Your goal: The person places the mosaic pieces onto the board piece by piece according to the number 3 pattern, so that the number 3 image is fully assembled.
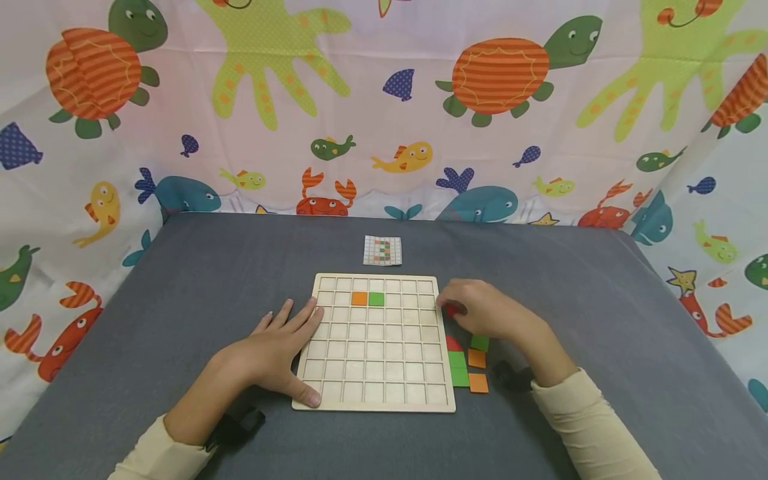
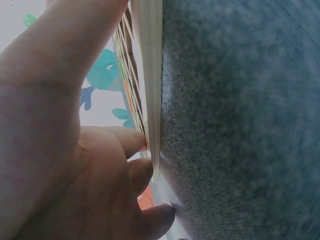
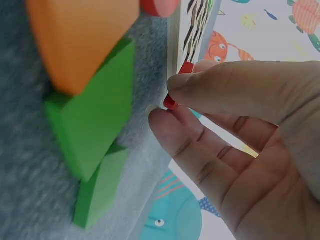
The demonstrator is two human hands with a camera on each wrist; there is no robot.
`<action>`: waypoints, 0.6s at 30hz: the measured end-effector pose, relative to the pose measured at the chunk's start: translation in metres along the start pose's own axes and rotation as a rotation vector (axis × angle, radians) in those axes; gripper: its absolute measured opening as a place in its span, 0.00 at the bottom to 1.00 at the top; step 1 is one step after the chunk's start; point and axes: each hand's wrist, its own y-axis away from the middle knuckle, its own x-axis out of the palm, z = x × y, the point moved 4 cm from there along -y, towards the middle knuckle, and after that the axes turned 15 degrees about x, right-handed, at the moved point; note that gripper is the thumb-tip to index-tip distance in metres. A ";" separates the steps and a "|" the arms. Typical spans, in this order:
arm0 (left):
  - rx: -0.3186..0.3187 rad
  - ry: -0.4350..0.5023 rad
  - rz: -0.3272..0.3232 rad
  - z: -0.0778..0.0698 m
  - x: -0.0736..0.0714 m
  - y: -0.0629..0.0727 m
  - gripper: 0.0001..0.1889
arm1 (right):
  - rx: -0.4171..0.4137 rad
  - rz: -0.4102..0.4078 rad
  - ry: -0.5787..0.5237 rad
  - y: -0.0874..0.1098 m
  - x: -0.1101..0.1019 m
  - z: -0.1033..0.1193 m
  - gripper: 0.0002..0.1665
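A pale wooden grid board (image 1: 378, 367) lies on the table, an orange square tile (image 1: 359, 299) and a green square tile (image 1: 376, 299) side by side in an upper row. Along the board's left edge my left hand (image 1: 270, 353) rests with spread fingers, thumb on the lower left corner. In the left wrist view its fingertips meet the board's side (image 2: 152, 90). At the upper right edge, my right hand (image 1: 486, 308) pinches a small red piece (image 3: 170, 102) between thumb and fingers, which hide most of its outline.
Right of the board lie loose pieces: a red one with a curved edge (image 1: 453, 344), green tiles (image 1: 458, 369), another green tile (image 1: 480, 343) and orange tiles (image 1: 478, 383). A small printed grid card (image 1: 382, 251) lies beyond the board. A sea-animal patterned cloth (image 1: 372, 120) hangs behind.
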 end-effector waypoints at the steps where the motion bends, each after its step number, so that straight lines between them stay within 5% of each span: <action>1: -0.001 -0.001 0.001 0.000 0.000 0.000 0.76 | -0.010 -0.004 0.001 -0.001 0.000 0.002 0.18; 8: 0.000 0.002 0.005 0.000 0.000 0.000 0.75 | -0.070 -0.021 -0.015 -0.012 0.000 0.014 0.18; 18: -0.005 -0.002 0.008 0.000 0.000 0.000 0.76 | -0.046 0.028 -0.049 -0.029 0.003 0.026 0.15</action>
